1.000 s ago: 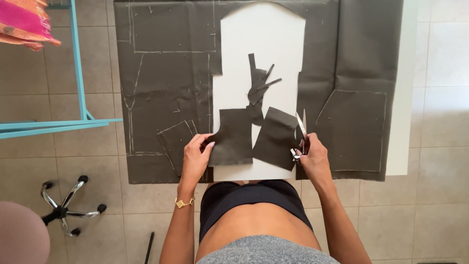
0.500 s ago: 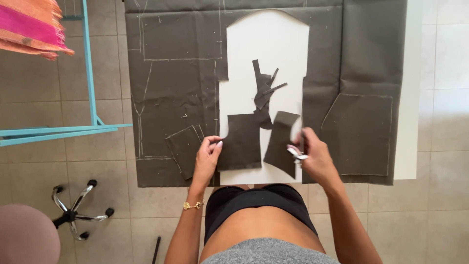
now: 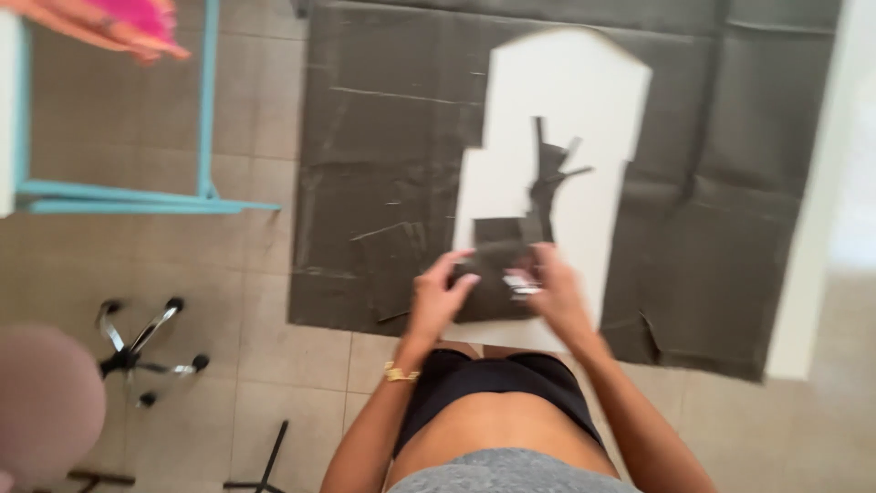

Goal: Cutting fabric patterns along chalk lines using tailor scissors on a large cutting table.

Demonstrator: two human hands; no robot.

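Both cut pieces [image 3: 493, 274] now brought together above table [image 3: 566, 100]; left hand [image 3: 436, 297] pinches stack edge, right hand [image 3: 555, 290] fingers curled around scissors [image 3: 522, 283], blurred.

A small cut piece of dark grey fabric [image 3: 493, 274] is held between both hands, the left hand [image 3: 436, 299] on its left edge and the right hand [image 3: 554, 290] on its right. It looks roughly rectangular and somewhat crumpled; motion blur hides its exact outline. It sits above the white cut-out gap in the large dark fabric sheet [image 3: 392, 137].
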